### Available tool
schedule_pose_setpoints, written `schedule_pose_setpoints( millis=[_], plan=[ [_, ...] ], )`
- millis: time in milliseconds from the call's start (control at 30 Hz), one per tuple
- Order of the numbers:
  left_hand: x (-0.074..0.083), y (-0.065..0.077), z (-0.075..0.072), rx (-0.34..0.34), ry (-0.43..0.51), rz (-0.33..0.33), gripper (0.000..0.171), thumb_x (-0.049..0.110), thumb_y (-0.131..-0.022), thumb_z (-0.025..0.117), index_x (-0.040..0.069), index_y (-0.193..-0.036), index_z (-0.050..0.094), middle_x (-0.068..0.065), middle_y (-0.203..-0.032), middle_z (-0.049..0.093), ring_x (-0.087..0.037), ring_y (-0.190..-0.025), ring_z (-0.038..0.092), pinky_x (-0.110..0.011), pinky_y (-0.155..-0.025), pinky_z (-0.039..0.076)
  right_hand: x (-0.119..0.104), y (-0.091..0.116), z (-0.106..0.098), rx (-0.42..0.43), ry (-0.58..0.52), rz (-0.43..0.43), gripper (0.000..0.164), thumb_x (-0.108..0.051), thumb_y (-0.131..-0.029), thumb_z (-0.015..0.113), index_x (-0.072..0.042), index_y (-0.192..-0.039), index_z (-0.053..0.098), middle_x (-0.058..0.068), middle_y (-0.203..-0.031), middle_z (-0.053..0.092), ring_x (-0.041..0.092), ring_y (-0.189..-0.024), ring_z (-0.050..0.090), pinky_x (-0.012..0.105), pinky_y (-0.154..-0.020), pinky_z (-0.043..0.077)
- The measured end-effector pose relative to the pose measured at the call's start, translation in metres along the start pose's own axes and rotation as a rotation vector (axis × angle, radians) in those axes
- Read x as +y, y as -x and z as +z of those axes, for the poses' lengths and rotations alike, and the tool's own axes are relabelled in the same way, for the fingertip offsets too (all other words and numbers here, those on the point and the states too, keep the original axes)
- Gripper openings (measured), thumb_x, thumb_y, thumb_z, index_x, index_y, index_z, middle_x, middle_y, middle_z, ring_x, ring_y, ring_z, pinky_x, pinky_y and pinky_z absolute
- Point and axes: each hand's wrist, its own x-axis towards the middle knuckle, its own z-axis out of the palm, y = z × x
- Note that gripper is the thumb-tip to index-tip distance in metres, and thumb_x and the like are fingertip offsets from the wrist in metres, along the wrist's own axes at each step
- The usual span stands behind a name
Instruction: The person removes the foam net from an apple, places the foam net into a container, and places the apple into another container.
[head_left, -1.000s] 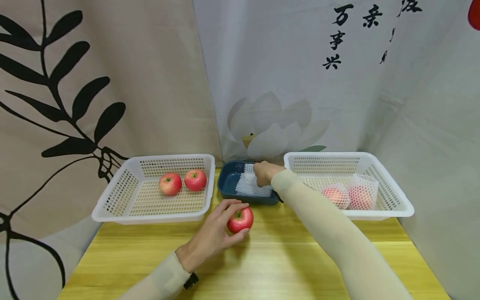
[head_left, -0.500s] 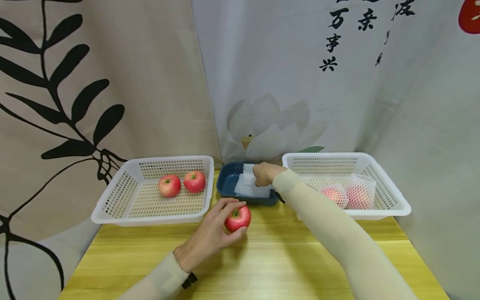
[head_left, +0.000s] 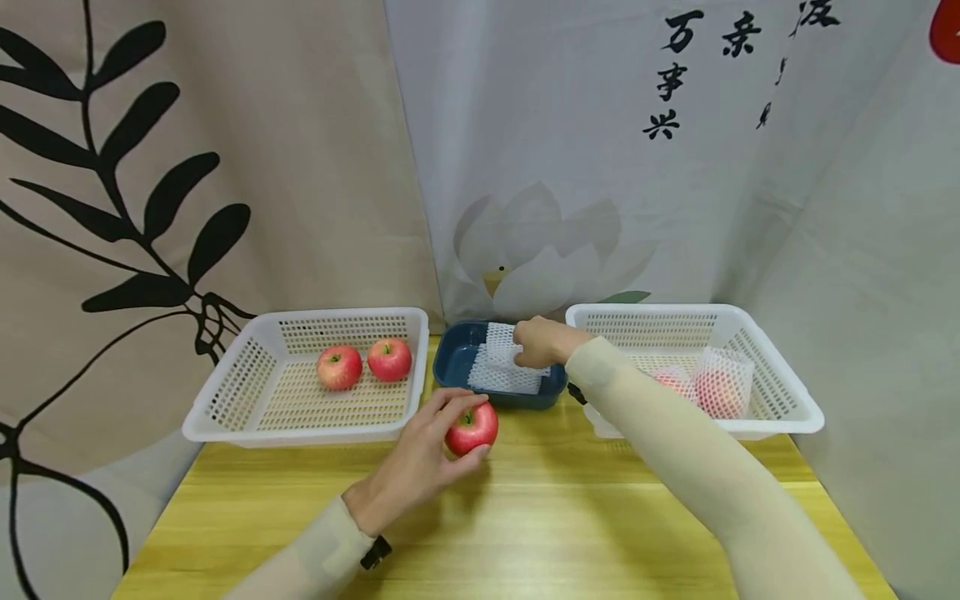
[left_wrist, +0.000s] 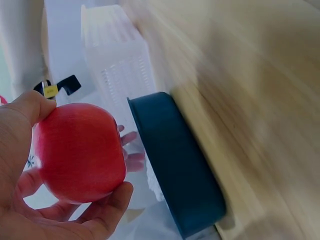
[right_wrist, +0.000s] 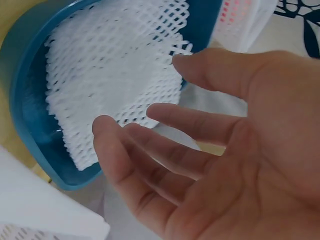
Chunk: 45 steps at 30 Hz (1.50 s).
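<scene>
My left hand (head_left: 422,454) holds a red apple (head_left: 472,427) over the table, in front of the blue tray (head_left: 517,400). In the left wrist view the thumb and fingers curl round the apple (left_wrist: 82,152). White foam net sleeves (head_left: 504,375) lie in the blue tray. Above the tray's right side is my right hand (head_left: 546,342). The right wrist view shows its fingers loosely bent and the thumb apart from them, by the edge of the foam net sleeves (right_wrist: 115,70). Nothing is gripped between them; whether the thumb tip touches the net I cannot tell.
A white basket (head_left: 300,435) on the left holds two bare apples (head_left: 363,367). Another white basket (head_left: 780,429) on the right contains apples in foam nets (head_left: 722,392), partly behind my right forearm. Printed curtains hang behind the wooden table (head_left: 540,508).
My right hand has shifted slightly right above the tray, and the upper net's edge now stands a little raised. My left hand with the apple has moved slightly up and left.
</scene>
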Motion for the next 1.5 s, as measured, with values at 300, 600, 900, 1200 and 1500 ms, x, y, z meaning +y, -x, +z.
schedule_pose_setpoints(
  millis=[300, 600, 900, 1200, 1500],
  plan=[
    [-0.001, -0.002, -0.014, 0.031, -0.034, 0.017, 0.065, 0.025, -0.099, 0.097, 0.013, -0.156, 0.070, -0.011, -0.153, 0.065, -0.028, -0.134, 0.072, -0.037, -0.103, 0.072, -0.003, 0.027, -0.002, 0.109, -0.022, -0.118, 0.047, -0.026, -0.117, 0.070, 0.000, -0.156, 0.071, 0.019, -0.156, 0.076, 0.039, -0.143, 0.074, 0.054, -0.122, 0.062],
    [-0.007, -0.003, -0.034, 0.066, -0.088, -0.014, 0.070, 0.027, -0.098, 0.097, 0.017, -0.161, 0.067, -0.010, -0.153, 0.065, -0.029, -0.136, 0.071, -0.038, -0.099, 0.073, 0.000, 0.059, -0.002, 0.185, -0.052, -0.186, 0.043, -0.027, -0.117, 0.071, -0.003, -0.153, 0.073, 0.018, -0.150, 0.077, 0.036, -0.136, 0.076, 0.055, -0.118, 0.064],
    [-0.019, -0.009, -0.061, 0.124, -0.153, -0.038, 0.070, 0.026, -0.097, 0.097, 0.016, -0.160, 0.066, -0.015, -0.150, 0.064, -0.033, -0.131, 0.070, -0.047, -0.096, 0.074, 0.013, 0.088, 0.005, 0.288, -0.060, -0.214, 0.038, -0.023, -0.116, 0.073, -0.004, -0.149, 0.076, 0.019, -0.144, 0.078, 0.035, -0.123, 0.078, 0.055, -0.108, 0.066],
    [-0.032, -0.016, -0.082, 0.102, -0.189, -0.129, 0.067, 0.025, -0.099, 0.094, 0.015, -0.160, 0.066, -0.018, -0.154, 0.061, -0.038, -0.129, 0.069, -0.053, -0.093, 0.075, 0.028, 0.112, 0.010, 0.352, -0.070, -0.191, 0.034, -0.022, -0.114, 0.075, -0.006, -0.144, 0.079, 0.014, -0.141, 0.081, 0.035, -0.125, 0.078, 0.057, -0.109, 0.065],
    [-0.054, -0.019, -0.103, 0.061, -0.236, -0.219, 0.064, 0.028, -0.101, 0.091, 0.014, -0.159, 0.066, -0.020, -0.149, 0.061, -0.043, -0.127, 0.067, -0.057, -0.096, 0.073, 0.046, 0.126, 0.010, 0.381, -0.107, -0.162, 0.032, -0.019, -0.115, 0.073, -0.004, -0.144, 0.079, 0.016, -0.143, 0.082, 0.037, -0.121, 0.081, 0.061, -0.109, 0.066]
  ],
)
